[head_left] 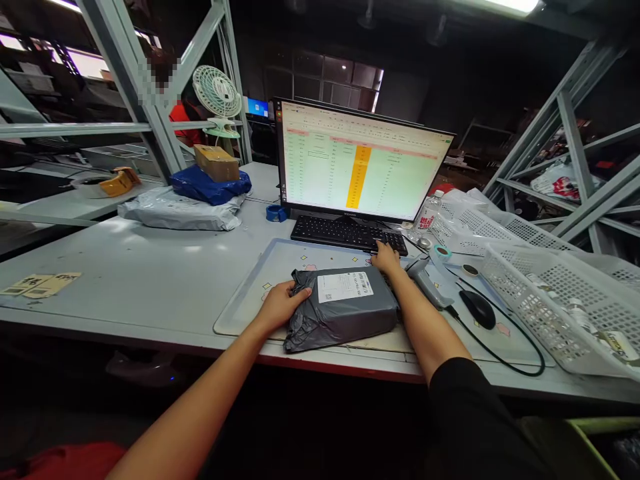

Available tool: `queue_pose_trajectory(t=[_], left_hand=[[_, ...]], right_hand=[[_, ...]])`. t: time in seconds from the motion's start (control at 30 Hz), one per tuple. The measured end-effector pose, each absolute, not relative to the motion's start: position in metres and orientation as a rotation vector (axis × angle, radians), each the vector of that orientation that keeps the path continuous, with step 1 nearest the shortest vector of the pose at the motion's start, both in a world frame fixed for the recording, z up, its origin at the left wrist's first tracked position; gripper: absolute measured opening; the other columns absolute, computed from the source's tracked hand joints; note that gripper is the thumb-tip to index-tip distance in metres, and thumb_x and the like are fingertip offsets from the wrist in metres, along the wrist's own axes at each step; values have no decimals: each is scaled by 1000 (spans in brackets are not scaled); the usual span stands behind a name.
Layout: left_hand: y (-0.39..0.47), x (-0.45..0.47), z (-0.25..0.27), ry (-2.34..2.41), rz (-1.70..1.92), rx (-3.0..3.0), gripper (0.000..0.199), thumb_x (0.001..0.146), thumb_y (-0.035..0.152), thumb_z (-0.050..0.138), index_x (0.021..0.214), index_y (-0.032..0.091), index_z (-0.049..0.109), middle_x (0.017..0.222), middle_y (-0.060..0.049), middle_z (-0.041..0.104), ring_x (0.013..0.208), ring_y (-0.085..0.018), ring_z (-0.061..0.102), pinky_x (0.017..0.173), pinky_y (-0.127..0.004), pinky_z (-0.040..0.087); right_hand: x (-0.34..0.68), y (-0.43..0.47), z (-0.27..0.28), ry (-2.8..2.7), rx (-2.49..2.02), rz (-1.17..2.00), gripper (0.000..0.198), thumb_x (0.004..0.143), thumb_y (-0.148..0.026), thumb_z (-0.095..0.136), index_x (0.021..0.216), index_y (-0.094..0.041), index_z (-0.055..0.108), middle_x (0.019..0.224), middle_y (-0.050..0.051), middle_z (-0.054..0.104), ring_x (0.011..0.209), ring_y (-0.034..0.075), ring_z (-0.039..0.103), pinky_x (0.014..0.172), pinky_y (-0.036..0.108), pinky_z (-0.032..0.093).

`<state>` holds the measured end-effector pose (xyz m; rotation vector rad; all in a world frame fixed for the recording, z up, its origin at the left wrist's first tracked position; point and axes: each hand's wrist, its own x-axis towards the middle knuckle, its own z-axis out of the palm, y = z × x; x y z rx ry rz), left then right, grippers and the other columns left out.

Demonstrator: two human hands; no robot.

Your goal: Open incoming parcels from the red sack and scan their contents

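Note:
A parcel in dark grey plastic wrap (pixel 357 317) lies on the desk mat right in front of me, with a white printed label (pixel 345 287) on its upper face. My left hand (pixel 283 305) grips its crumpled left end, thumb on top. Beyond the parcel, my right hand (pixel 386 259) rests at the right part of the black keyboard (pixel 330 231), fingers apart and touching it around the keys. A lit monitor (pixel 320 167) behind the keyboard displays a spreadsheet with an orange column. Beside my right forearm lies a grey handheld scanner (pixel 429 283) with a black cable.
A black mouse (pixel 477 309) and white perforated baskets (pixel 555 313) holding small bottles are on the right. To the left are a silver-grey package (pixel 185 212), a blue package (pixel 210 187) and a cardboard box (pixel 217 163). A fan (pixel 217 92) is at the metal frame (pixel 160 127); a person in red is behind.

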<state>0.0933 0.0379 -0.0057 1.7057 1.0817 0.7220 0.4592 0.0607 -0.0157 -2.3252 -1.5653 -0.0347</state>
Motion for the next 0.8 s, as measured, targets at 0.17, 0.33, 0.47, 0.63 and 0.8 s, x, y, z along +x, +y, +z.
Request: queue_pose_trajectory(t=[0.17, 0.33, 0.47, 0.63, 0.8], left_hand=[[39, 93, -5, 1131, 729, 1820, 57, 76, 69, 65, 94, 16, 78, 98, -11, 82, 92, -35, 75, 72, -36, 53], [46, 90, -17, 1046, 769, 1752, 58, 75, 70, 70, 93, 16, 77, 97, -12, 81, 95, -36, 75, 81, -40, 56], [50, 89, -19, 909, 982, 1616, 69, 78, 72, 73, 114, 13, 74, 117, -16, 79, 106, -35, 74, 89, -42, 59], [42, 73, 0, 991, 1605, 1578, 55, 86, 62, 72, 114, 14, 71, 117, -14, 79, 110, -31, 75, 100, -43, 59], [10, 46, 14, 575, 1559, 2199, 32, 95, 13, 58, 121, 23, 73, 131, -6, 76, 129, -24, 70, 114, -40, 55]], right_hand=[[462, 66, -8, -1569, -2383, -36, 76, 94, -23, 56, 165, -11, 34, 152, 25, 57, 145, 35, 49, 123, 53, 31], [455, 72, 19, -1566, -2427, 41, 70, 93, -23, 57, 161, -11, 42, 138, 23, 68, 129, 34, 64, 114, 48, 43], [443, 38, 45, -1586, -2369, 39, 56, 100, -21, 47, 156, -12, 50, 136, 21, 70, 126, 30, 66, 108, 40, 48], [431, -85, 16, -1667, -2316, 105, 49, 100, -38, 58, 144, -18, 63, 131, 16, 73, 117, 31, 71, 100, 39, 53], [432, -177, -49, -1646, -2101, -43, 49, 99, -35, 49, 141, -15, 64, 136, 18, 69, 125, 33, 65, 106, 46, 53]])
